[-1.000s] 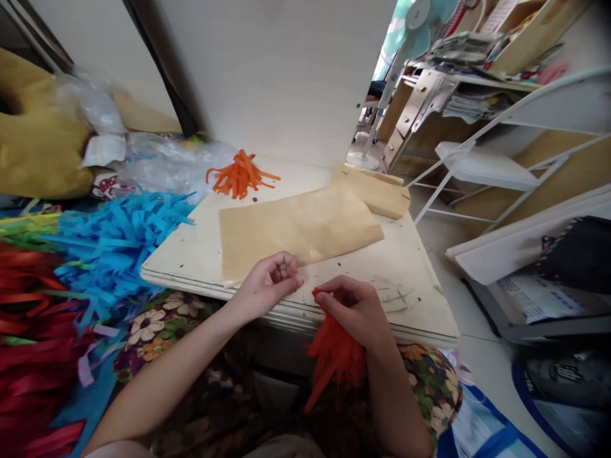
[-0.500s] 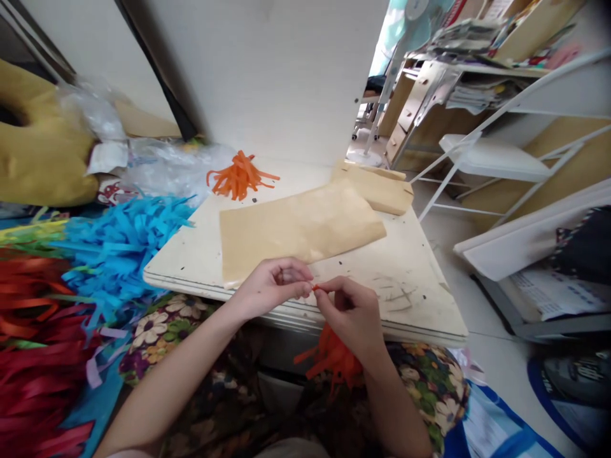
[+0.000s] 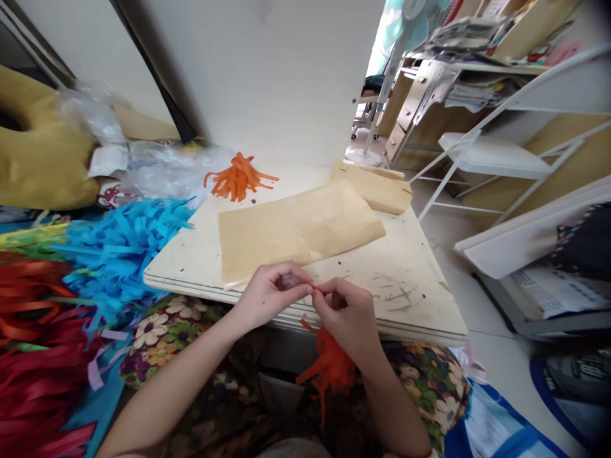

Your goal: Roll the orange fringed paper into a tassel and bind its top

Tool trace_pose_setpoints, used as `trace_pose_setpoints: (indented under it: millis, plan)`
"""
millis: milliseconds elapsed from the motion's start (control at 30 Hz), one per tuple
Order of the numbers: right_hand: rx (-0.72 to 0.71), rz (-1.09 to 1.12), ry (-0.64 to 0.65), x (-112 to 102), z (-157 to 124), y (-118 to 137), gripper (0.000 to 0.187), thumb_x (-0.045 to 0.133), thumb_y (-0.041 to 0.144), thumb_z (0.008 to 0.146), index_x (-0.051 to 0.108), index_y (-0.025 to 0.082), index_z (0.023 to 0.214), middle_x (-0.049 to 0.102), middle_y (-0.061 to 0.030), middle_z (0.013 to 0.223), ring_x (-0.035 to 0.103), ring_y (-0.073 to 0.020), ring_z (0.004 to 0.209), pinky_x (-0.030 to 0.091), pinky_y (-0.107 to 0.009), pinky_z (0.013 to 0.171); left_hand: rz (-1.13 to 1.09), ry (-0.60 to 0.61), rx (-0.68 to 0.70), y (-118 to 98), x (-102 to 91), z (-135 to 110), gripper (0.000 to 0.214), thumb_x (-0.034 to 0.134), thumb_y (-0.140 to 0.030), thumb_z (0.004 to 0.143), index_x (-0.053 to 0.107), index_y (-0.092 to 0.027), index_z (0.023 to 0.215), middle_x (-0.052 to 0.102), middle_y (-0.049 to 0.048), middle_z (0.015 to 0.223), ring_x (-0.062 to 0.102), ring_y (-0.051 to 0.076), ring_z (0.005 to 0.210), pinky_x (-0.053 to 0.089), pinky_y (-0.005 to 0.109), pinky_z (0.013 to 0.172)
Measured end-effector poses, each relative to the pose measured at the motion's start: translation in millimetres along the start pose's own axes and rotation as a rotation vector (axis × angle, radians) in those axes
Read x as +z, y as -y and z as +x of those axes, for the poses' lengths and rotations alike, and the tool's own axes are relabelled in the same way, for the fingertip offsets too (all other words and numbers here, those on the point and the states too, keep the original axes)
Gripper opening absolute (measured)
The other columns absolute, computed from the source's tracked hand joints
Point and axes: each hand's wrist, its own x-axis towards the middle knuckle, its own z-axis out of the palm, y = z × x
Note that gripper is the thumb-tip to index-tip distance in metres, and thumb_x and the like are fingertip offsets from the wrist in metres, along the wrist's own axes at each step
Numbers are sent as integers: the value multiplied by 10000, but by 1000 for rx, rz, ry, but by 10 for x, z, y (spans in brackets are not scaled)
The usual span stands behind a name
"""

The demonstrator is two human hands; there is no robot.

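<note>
Thin, floppy strips of red-orange paper, bunched into a tassel (image 3: 329, 369), hanging below the near edge of the board and under the right hand (image 3: 346, 315). Soft, curly look to the strips, ends sticking out every way. Right hand curled nearly shut, thumb and first finger pinched on the top tip of the tassel, knuckles up, wrist bent down over a flowery cloth (image 3: 429, 381). Left hand (image 3: 270, 292) also curled, fingers folded in, fingertips pressed right against the right hand's fingertips at that same small red tip — pinching there too, it seems, but too small to be sure. Left forearm long and bare, coming up from the bottom left; right forearm short and steep from the bottom middle. Both hands just above the front rim of a flat, pale, scuffed wooden board (image 3: 415, 280). On the board, a smooth tan paper sheet (image 3: 296, 229) lying flat, with a second folded tan piece (image 3: 377, 187) at its far corner. Farther back, a small loose pile of orange strips (image 3: 238, 178). To the left — a big fluffy heap of blue strips (image 3: 124, 242), shiny red ribbons (image 3: 33, 343), crinkly clear plastic (image 3: 167, 165).
</note>
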Motion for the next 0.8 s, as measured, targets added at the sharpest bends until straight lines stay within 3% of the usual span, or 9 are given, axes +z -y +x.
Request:
trace_pose_setpoints:
  millis: [233,433,600,800]
  plan:
    - [20,57,2,-8,-10,-23,103,523,218,710,607,164,684,550,5,556,446,-73,481,367,-188,466,-11,-61,43,-12,-5,-4,111,625,-177,602,605,-110,688,638,33,668,588,110,624,470,180,582]
    - [88,108,-64,2,-25,-26,88,563,231,678,563,170,743,580,0,618,473,-75,494,388,-192,474,-21,-41,35,-19,-3,-6,111,626,-165,597,624,-125,702,640,26,667,587,99,618,473,165,575]
    - [73,101,-53,3,-30,-11,92,558,258,682,539,171,657,572,2,580,502,-87,528,397,-200,500,-51,-1,-4,-10,-33,-10,138,622,-170,606,621,-120,735,641,38,687,588,100,619,481,165,578]
    - [61,145,100,-65,-38,-20,173,476,268,750,534,154,866,599,-41,738,535,-103,616,420,-213,558,-123,-45,-36,-24,-32,-9,122,617,-166,613,600,-125,726,621,9,626,571,73,584,469,138,567]
